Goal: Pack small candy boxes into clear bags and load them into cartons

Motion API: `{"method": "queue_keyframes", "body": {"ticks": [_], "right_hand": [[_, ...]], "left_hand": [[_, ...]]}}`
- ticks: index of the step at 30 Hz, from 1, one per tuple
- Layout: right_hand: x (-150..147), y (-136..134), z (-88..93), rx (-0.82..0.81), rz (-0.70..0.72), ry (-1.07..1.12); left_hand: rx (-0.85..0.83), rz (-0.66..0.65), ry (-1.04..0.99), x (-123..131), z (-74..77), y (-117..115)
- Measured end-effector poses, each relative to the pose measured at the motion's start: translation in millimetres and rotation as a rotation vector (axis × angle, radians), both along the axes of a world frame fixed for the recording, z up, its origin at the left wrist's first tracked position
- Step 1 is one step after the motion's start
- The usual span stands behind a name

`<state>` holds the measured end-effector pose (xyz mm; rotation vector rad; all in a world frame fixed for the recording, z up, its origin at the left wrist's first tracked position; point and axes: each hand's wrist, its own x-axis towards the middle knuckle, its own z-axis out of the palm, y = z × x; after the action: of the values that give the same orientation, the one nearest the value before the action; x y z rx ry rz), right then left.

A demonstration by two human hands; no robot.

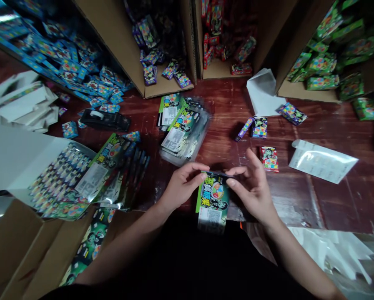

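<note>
My left hand (183, 183) and my right hand (252, 183) both pinch the top edge of a green printed clear packet (212, 200) that hangs over the near edge of the red-brown table (330, 200). The left fingers grip its upper left corner, the right fingers its upper right corner. A barcode label shows at the packet's lower end. Just right of my right hand lies a small red candy box (269, 158). Beyond my hands rests a pile of the same green packets (184, 127).
Cardboard boxes at the back hold blue (71, 62), purple (155, 62), red (221, 46) and green (327, 66) small boxes. A black tape dispenser (105, 120) and more stacked packets (111, 171) lie left. A clear bag (322, 160) lies right, purple boxes (255, 127) between.
</note>
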<state>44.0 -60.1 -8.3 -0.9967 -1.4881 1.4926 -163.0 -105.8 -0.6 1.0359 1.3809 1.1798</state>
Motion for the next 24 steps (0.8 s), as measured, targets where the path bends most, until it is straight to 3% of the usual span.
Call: {"method": "queue_keyframes", "body": {"ticks": [8,12,19,24], "right_hand": [[-20,6,12.7,-0.135,-0.057,0.024],[-30,14,17.6,-0.133,0.005,0.047],[-9,6,17.0,0.076,0.214,-0.1],[10,19,32.3,0.172,0.26,-0.244]], "left_hand": [[-0.114,-0.016,0.089,-10,21.7,0],[-0.113,-0.018,0.145,-23,27.8,2],[-0.037,-0.126,-0.008,-28,18.2,-8],[0.041,-0.179,0.118,-27,10.3,-6]]}}
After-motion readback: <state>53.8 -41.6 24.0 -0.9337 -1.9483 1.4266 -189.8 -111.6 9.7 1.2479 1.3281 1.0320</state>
